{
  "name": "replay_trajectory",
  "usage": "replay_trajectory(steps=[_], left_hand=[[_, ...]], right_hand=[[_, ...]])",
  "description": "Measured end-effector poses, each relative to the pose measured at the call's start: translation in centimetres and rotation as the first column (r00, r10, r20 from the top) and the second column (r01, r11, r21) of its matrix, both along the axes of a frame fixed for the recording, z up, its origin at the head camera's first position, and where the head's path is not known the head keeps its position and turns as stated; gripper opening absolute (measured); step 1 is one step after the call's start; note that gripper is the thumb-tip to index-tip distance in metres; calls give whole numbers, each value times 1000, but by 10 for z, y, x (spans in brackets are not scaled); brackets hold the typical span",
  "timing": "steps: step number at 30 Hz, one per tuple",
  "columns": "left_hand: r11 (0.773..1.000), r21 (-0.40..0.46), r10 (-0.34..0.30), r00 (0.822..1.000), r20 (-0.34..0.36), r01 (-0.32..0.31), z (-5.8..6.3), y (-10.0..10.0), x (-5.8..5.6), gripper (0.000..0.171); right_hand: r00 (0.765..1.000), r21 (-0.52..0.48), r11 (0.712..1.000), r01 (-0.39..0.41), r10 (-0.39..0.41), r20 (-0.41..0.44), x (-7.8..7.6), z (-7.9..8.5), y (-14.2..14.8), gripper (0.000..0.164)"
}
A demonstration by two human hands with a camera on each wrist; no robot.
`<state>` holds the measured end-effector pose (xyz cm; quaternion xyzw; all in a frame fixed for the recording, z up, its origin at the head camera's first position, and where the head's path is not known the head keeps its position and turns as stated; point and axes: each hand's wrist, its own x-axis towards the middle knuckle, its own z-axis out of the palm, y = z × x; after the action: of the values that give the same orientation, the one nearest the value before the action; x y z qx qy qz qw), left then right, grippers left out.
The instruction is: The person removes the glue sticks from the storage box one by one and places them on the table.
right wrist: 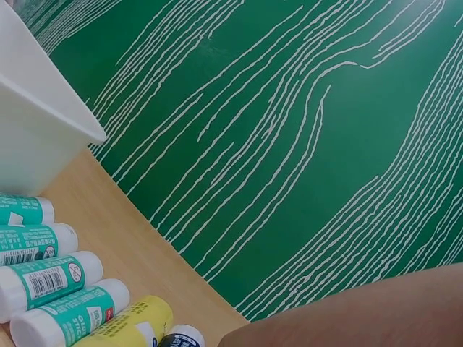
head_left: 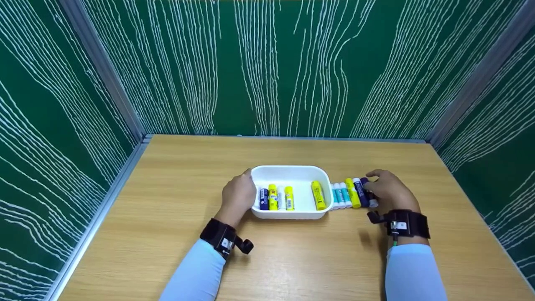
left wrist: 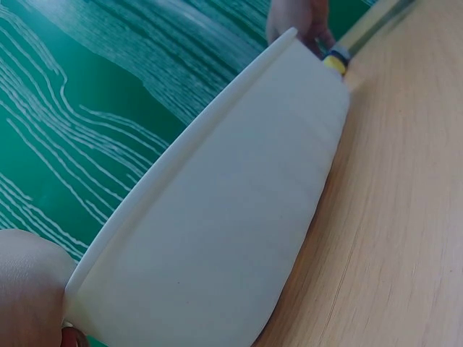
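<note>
My left hand [head_left: 239, 193] grips the left end of a white plastic tub [head_left: 288, 215] by its rim. Inside lie several glue sticks: a dark blue one [head_left: 264, 199], a yellow one [head_left: 273, 197], a white one [head_left: 281, 198], a smaller yellow one [head_left: 289, 198] and, apart on the right, another yellow one [head_left: 318, 195]. Beside the tub runs a row of glue sticks on the table: teal-and-white ones [right wrist: 69, 278], a yellow one [head_left: 352, 193] and dark ones [head_left: 360, 192]. At its right end my right hand [head_left: 391, 190] touches the outermost dark stick [head_left: 371, 198], fingers spread around its top; its fingertips are partly hidden.
A wooden table [head_left: 188, 175] carries everything. Green panels [head_left: 225, 67] with white wavy lines rise at the back and both sides, joined by metal posts [head_left: 102, 67]. Each wrist wears a black strap with a small camera [head_left: 244, 244].
</note>
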<state>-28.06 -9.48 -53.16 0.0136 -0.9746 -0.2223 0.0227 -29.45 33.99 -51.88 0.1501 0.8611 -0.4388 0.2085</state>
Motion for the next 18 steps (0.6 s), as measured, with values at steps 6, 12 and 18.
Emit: replay_trajectory(steps=[6, 12, 18], left_hand=[[1000, 6, -4, 1000, -7, 4, 1, 0, 1, 48], [1000, -2, -3, 1000, -5, 3, 1, 0, 1, 49], [1000, 2, 4, 1000, 6, -4, 2, 0, 1, 49]], right_hand=[[999, -90, 995, 32, -31, 5, 0, -1, 0, 74], [1000, -76, 997, 27, -27, -8, 0, 1, 1, 73], [999, 7, 1000, -25, 25, -40, 2, 8, 0, 71]])
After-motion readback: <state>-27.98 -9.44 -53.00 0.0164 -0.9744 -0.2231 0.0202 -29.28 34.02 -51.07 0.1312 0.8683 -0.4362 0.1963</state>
